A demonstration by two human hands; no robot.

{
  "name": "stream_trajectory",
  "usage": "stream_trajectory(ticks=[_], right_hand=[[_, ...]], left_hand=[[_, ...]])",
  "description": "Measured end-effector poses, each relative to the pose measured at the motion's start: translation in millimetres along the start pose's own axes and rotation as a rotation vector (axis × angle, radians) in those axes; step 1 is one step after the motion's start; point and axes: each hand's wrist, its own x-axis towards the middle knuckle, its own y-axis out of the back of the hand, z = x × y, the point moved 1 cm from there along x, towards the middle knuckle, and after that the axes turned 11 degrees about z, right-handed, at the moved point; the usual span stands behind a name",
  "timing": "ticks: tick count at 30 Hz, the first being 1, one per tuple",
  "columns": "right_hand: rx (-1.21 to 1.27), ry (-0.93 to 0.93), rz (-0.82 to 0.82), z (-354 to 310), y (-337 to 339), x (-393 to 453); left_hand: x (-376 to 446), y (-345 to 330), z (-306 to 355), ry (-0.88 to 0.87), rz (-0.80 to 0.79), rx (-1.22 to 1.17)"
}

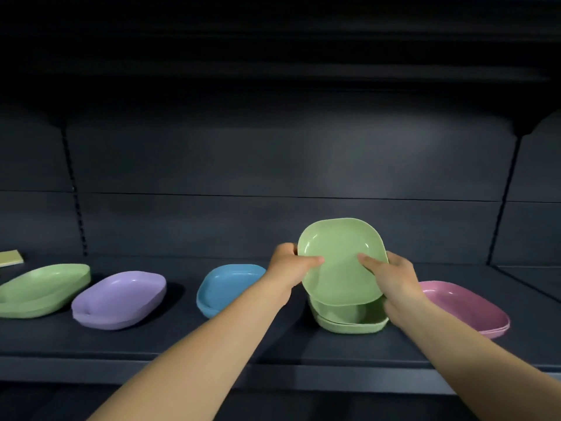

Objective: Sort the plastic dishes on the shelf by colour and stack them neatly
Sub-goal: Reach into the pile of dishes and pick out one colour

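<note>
Both my hands hold a light green plastic dish [341, 262] tilted up toward me, above a small stack of green dishes [352, 320] on the dark shelf [273, 338]. My left hand [288, 262] grips its left rim with the thumb on the inside. On the other side, my right hand [391, 273] grips the right rim, thumb on the inside too. Along the shelf lie other dishes: a green stack [42, 290] at the far left, a purple one [118, 299], a blue one [227, 284] partly behind my left forearm, and pink ones [467, 308] at the right.
A yellow-green flat object [10, 258] lies at the far left edge of the shelf. The shelf's back panel [273, 177] is dark, with slotted uprights at left and right. Another shelf board [273, 71] hangs overhead.
</note>
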Motion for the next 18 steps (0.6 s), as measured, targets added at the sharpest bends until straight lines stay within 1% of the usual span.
stream_trajectory(ticks=[5, 10, 14, 18], right_hand=[[-0.034, 0.045, -0.033, -2, 18, 21], [-0.128, 0.147, -0.066, -3, 4, 18], [-0.183, 0.225, -0.136, -5, -30, -5], [-0.147, 0.232, -0.219, -4, -97, -46]], left_hand=[[-9, -23, 8, -0.041, 0.060, -0.015], [-14, -11, 5, -0.069, 0.160, -0.032], [-12, 31, 2, -0.105, 0.233, -0.016], [-5, 106, -6, -0.106, 0.332, -0.035]])
